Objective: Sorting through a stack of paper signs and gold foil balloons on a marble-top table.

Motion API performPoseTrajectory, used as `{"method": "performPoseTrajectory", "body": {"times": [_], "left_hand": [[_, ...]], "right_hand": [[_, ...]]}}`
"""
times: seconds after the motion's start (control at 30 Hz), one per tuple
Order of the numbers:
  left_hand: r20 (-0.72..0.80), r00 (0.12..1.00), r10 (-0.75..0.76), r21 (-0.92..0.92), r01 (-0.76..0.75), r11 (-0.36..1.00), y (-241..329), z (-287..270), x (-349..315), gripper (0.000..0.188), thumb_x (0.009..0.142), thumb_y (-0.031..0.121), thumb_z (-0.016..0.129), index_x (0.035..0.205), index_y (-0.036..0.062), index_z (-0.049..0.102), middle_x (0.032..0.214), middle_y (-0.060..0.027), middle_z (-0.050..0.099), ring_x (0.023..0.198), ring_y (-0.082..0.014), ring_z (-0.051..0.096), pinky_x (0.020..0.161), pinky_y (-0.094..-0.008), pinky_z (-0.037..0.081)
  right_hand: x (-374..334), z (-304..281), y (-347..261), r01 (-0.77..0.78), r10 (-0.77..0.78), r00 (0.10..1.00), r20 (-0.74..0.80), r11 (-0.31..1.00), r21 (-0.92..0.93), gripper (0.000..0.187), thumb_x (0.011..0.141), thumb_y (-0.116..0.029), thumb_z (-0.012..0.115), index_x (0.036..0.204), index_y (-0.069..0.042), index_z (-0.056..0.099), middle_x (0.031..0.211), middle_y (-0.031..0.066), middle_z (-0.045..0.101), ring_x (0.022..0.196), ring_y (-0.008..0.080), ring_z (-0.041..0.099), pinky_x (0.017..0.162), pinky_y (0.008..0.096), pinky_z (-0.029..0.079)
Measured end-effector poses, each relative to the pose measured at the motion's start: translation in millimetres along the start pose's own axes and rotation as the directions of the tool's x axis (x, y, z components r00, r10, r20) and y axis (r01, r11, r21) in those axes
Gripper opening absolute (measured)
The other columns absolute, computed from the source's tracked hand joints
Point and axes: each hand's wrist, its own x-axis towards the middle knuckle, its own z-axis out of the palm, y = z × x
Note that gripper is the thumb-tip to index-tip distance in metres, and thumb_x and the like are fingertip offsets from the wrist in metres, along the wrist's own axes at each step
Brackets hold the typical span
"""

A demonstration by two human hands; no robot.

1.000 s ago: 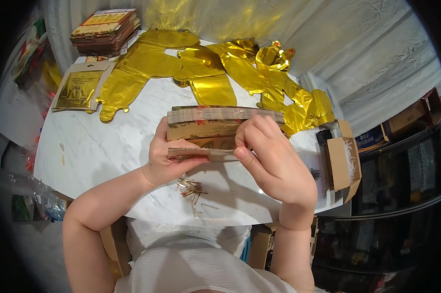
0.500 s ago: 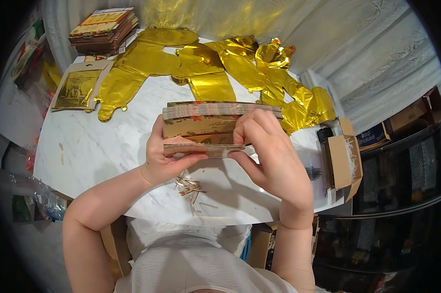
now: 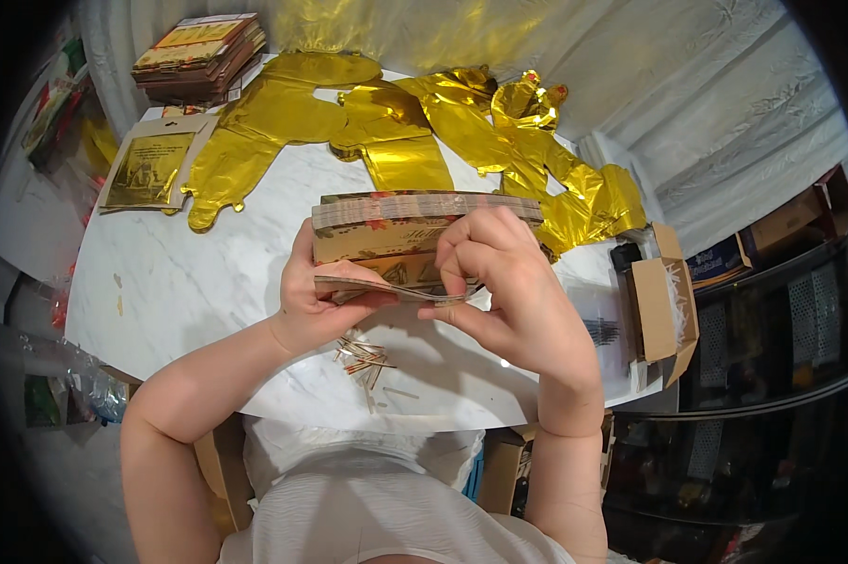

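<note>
Above the middle of the table I hold a thick stack of printed cards (image 3: 367, 246), tan with red and green leaf patterns, its edges facing up. My left hand (image 3: 316, 291) is closed on the stack's left end, fingers behind and thumb in front. A thinner part of the stack stands apart at the near side, leaving a gap. The thumb and fingers of my right hand (image 3: 508, 282) pinch the right part of this near section, which bows. How many cards the pinch holds is hidden. Below my hands lies a loose heap of thin sticks (image 3: 363, 357).
Shiny gold foil balloons (image 3: 292, 103) lie flat along the table's back. At the far left are a packaged foil balloon (image 3: 147, 174) and a pile of printed cards (image 3: 198, 61). An open cardboard box (image 3: 657, 301) stands at the right edge, beside clear plastic bags (image 3: 612, 348).
My right hand has shifted slightly left, its fingers lower against the near cards. Those cards now bend more. My left hand has stayed in place.
</note>
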Motion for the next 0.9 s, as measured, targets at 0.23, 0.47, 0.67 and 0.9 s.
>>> {"method": "performPoseTrajectory", "body": {"times": [0.23, 0.47, 0.67, 0.9], "left_hand": [[-0.008, 0.998, -0.060, -0.232, 0.057, 0.971, -6.2, 5.8, -3.5, 0.043, 0.079, -0.006, 0.086, 0.118, -0.0017, 0.071, 0.140, -0.0107, 0.053, 0.123, -0.0238, 0.063, 0.101, -0.0341, 0.054], [0.060, 0.997, 0.051, -0.108, -0.044, 0.993, -5.2, 4.7, -0.8, 0.061, 0.084, -0.010, 0.080, 0.137, -0.0041, 0.052, 0.141, -0.0127, 0.058, 0.123, -0.0229, 0.064, 0.103, -0.0335, 0.054], [0.011, 0.996, -0.094, -0.390, 0.091, 0.916, 0.9, 10.2, -1.9, 0.082, 0.087, -0.014, 0.075, 0.147, -0.0002, 0.020, 0.141, -0.0179, 0.057, 0.126, -0.0229, 0.063, 0.104, -0.0333, 0.054], [-0.084, 0.992, -0.097, -0.321, 0.065, 0.945, -4.0, 12.0, -4.9, 0.066, 0.084, -0.004, 0.083, 0.140, -0.0034, 0.049, 0.138, -0.0123, 0.057, 0.123, -0.0210, 0.062, 0.101, -0.0311, 0.052]], "right_hand": [[-0.7, 4.0, 4.8, 0.061, -0.069, 0.990, -0.120, 0.996, -0.066, 0.036, 0.070, -0.014, 0.088, 0.080, -0.005, 0.054, 0.100, 0.0080, 0.061, 0.093, 0.0294, 0.059, 0.079, 0.0377, 0.049], [1.0, -5.8, 0.8, 0.341, -0.383, 0.923, -0.023, 0.846, -0.410, 0.036, 0.064, -0.016, 0.081, 0.094, 0.000, 0.067, 0.107, 0.0095, 0.066, 0.083, 0.0263, 0.066, 0.076, 0.0390, 0.054], [-0.6, -2.3, 5.7, 0.362, -0.433, 0.901, 0.001, 0.753, -0.549, 0.040, 0.065, -0.013, 0.080, 0.102, 0.001, 0.070, 0.111, 0.0082, 0.067, 0.083, 0.0232, 0.066, 0.075, 0.0365, 0.055], [-4.4, -8.7, 1.3, 0.265, -0.318, 0.948, -0.010, 0.807, -0.528, 0.040, 0.075, -0.009, 0.080, 0.114, -0.001, 0.072, 0.113, 0.0084, 0.069, 0.088, 0.0236, 0.069, 0.074, 0.0358, 0.056]]}}
